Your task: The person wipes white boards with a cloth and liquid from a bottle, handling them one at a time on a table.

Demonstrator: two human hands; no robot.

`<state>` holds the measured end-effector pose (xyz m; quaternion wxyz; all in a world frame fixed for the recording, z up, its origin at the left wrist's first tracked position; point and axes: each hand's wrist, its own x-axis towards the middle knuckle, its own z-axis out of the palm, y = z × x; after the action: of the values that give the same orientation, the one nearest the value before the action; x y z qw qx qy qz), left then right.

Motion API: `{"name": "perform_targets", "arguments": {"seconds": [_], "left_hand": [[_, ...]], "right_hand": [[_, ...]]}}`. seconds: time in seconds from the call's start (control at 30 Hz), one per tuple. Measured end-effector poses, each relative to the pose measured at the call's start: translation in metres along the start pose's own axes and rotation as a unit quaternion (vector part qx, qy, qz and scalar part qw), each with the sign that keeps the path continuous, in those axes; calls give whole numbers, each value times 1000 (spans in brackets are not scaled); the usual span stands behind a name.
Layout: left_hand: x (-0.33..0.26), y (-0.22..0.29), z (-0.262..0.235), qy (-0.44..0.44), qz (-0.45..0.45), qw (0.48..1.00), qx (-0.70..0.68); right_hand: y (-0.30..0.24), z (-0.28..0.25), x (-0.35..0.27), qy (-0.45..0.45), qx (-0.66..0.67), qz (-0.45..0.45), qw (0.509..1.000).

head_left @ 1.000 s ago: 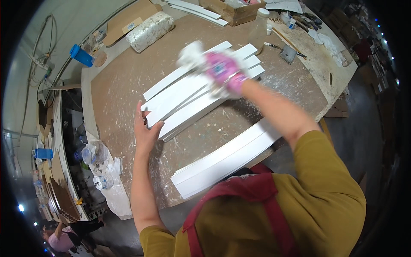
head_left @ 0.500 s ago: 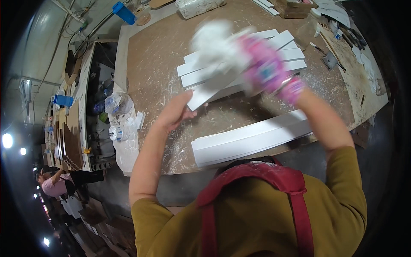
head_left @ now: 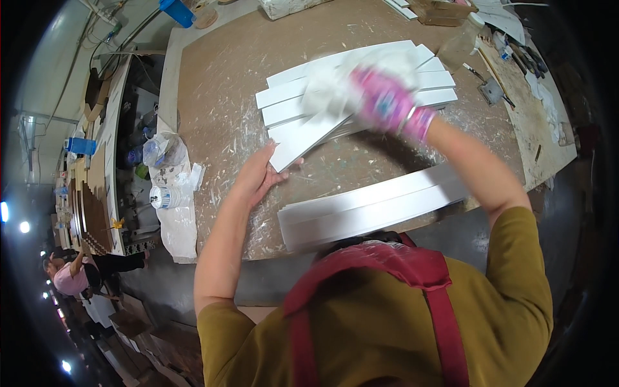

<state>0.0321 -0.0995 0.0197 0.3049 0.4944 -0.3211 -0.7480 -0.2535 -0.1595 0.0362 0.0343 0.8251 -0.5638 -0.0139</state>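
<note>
My bare left hand (head_left: pixel 258 175) grips the near left end of a white board (head_left: pixel 298 143), thumb on top and fingertips beneath. That board lies slanted across a spread of several white boards (head_left: pixel 281 115) in the middle of the worktable (head_left: pixel 225 90). My right hand (head_left: pixel 387 102), in a pink patterned glove, is closed on a white cloth (head_left: pixel 322 85) over the boards. Motion blurs both glove and cloth, and the cloth hides the slanted board's far end. Nearer to me, more long white boards (head_left: pixel 374 209) lie along the table's front edge.
A blue cup (head_left: pixel 176 13) stands at the far left corner. At the left edge are a white tub (head_left: pixel 164 197) and crumpled plastic (head_left: pixel 161 149). A clear jug (head_left: pixel 461 42), a scraper (head_left: pixel 491 91) and other tools lie at right. A person (head_left: pixel 72 276) stands far left.
The cloth and my right hand have come down from above the boards' far side, onto or close over them. My left hand still grips the same board. The whole view has shifted slightly.
</note>
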Motion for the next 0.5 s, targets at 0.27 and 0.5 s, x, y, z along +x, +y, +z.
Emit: {"name": "perform_targets", "arguments": {"seconds": [0.27,0.5], "left_hand": [[7,0,-18,-70,-34,995,68],[20,22,16,-52,-6,914,402]], "right_hand": [[134,2,-31,137,25,121,983],[189,-17,-87,278,236,143,920]]}}
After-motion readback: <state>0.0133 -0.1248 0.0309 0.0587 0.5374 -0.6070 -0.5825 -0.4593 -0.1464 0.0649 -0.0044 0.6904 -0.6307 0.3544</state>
